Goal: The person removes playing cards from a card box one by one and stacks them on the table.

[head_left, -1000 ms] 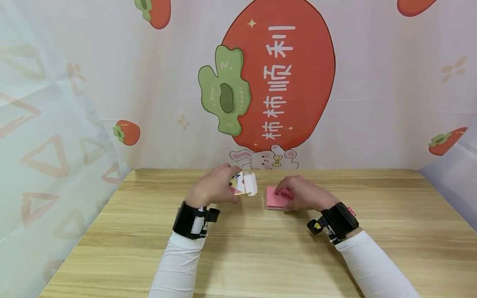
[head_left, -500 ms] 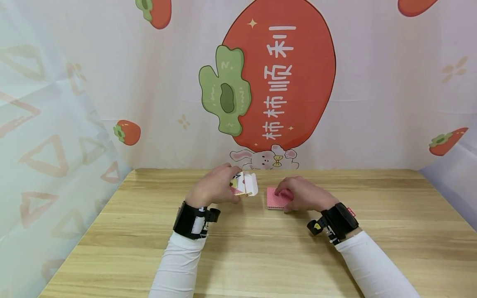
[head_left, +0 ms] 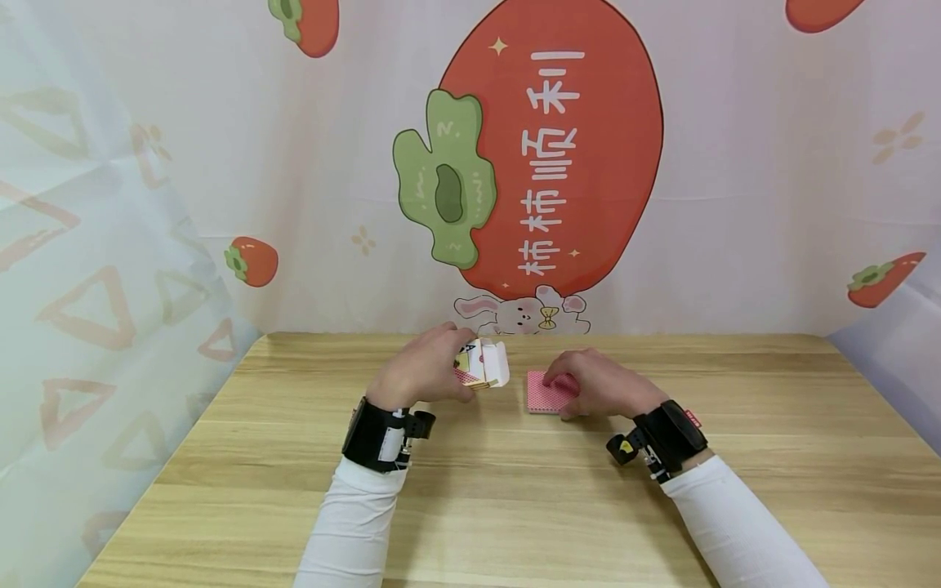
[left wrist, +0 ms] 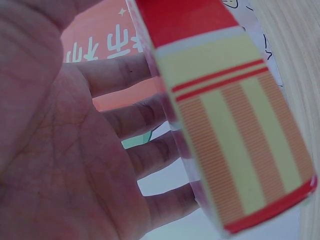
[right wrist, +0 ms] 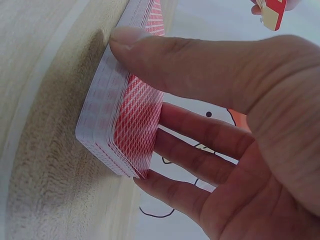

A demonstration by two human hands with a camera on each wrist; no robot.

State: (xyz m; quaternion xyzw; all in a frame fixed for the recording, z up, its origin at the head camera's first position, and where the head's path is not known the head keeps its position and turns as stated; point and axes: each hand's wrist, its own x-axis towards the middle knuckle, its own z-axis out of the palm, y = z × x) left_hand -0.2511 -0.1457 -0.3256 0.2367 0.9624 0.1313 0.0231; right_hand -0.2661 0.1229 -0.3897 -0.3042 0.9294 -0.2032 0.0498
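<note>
My left hand (head_left: 422, 369) grips a card box (head_left: 474, 365) between thumb and fingers. In the head view the box's white flap (head_left: 501, 363) stands open toward the right, and a printed card face with an A shows near it. Up close, the left wrist view shows the box's side (left wrist: 235, 125) in red, cream and brown stripes. To the right, a deck of playing cards (head_left: 546, 392) lies on the table with its red patterned back up. My right hand (head_left: 606, 382) holds the deck by its edges, the thumb (right wrist: 175, 60) along one side and fingers on the far side.
The wooden table (head_left: 485, 506) runs back to a printed cloth backdrop (head_left: 353, 163) with persimmon pictures, which rises right behind both hands. Another cloth (head_left: 95, 310) hangs along the left side. A gap of bare table separates box and deck.
Hardly anything differs. Both hands, the card box and the deck keep almost the same places, with only a very slight shift of the whole view.
</note>
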